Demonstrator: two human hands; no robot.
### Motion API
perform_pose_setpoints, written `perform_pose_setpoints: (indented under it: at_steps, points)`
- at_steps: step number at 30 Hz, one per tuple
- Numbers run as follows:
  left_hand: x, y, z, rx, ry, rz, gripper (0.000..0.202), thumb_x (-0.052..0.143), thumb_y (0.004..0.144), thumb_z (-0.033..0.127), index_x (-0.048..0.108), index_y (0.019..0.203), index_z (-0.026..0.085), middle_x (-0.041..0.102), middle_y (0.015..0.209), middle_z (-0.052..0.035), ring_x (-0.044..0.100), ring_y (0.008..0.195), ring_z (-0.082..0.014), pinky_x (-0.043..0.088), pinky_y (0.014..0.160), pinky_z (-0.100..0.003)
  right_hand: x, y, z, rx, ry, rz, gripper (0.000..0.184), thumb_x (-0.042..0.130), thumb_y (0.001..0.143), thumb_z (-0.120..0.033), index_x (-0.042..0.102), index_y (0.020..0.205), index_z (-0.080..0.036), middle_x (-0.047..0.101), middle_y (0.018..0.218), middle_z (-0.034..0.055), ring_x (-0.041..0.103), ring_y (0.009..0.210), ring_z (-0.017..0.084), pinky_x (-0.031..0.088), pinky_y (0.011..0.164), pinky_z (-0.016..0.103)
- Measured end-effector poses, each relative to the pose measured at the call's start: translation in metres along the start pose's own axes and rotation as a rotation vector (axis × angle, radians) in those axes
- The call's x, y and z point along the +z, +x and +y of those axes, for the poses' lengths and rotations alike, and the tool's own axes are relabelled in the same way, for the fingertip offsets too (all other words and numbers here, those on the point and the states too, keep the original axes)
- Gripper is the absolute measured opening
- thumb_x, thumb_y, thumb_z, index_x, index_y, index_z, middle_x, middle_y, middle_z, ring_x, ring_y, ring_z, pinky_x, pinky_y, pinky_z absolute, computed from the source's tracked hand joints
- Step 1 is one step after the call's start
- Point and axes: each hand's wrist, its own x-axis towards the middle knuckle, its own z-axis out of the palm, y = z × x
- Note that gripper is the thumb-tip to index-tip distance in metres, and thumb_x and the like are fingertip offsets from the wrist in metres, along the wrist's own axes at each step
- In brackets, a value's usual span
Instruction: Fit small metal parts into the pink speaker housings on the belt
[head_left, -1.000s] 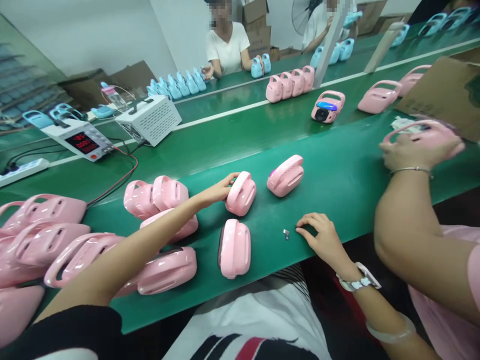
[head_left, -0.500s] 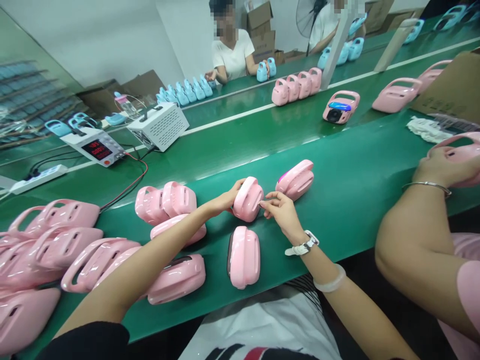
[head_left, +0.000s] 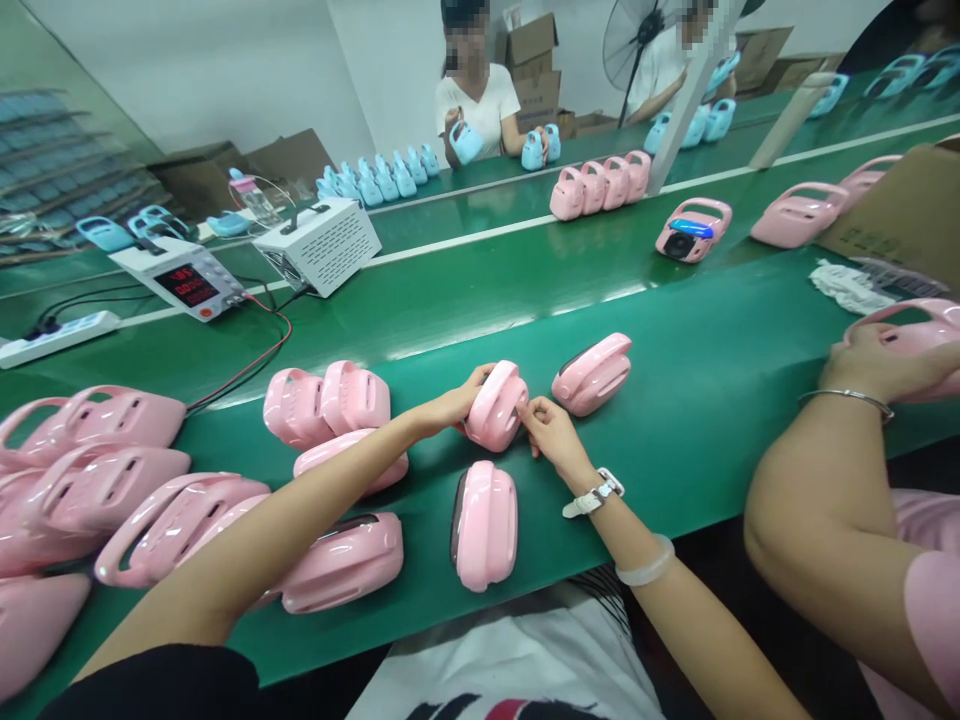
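Observation:
My left hand grips a pink plastic speaker shell from its left side on the green conveyor belt. My right hand presses pinched fingers against the shell's right edge; what they hold is too small to make out. Another pink shell stands just in front of my hands, and a third lies to the right. A white watch and a pale bangle sit on my right wrist.
Several pink shells are piled at the left. A white power supply and a meter with red digits stand behind, with wires. A neighbour's arm at the right holds a pink shell. Other people work across the belt.
My right hand left the small part's spot on the belt and came up to the shell's right edge, fingers pinched. My left hand stayed on the shell. The view shifted slightly.

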Motion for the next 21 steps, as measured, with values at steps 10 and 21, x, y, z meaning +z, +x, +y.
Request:
perform_pose_setpoints:
  at_steps: [10, 21]
  points:
    - [0.004, 0.001, 0.002, -0.044, 0.008, 0.045, 0.055, 0.035, 0.094, 0.05, 0.029, 0.147, 0.036, 0.06, 0.12, -0.0063, 0.058, 0.092, -0.0246, 0.047, 0.062, -0.028, -0.011, -0.002, -0.004, 0.093, 0.117, -0.127, 0.06, 0.087, 0.043, -0.061, 0.053, 0.073, -0.02, 0.047, 0.048, -0.0114, 0.04, 0.04, 0.004, 0.045, 0.041, 0.02]
    - [0.004, 0.006, -0.002, -0.063, -0.009, 0.063, 0.058, 0.039, 0.094, 0.049, 0.029, 0.148, 0.035, 0.063, 0.123, -0.0059, 0.061, 0.088, -0.0236, 0.049, 0.062, -0.028, 0.005, -0.013, 0.01, -0.119, 0.142, 0.03, 0.041, 0.08, 0.063, -0.053, 0.06, 0.081, -0.022, 0.056, 0.057, -0.0073, 0.048, 0.044, 0.007, 0.048, 0.045, 0.022]
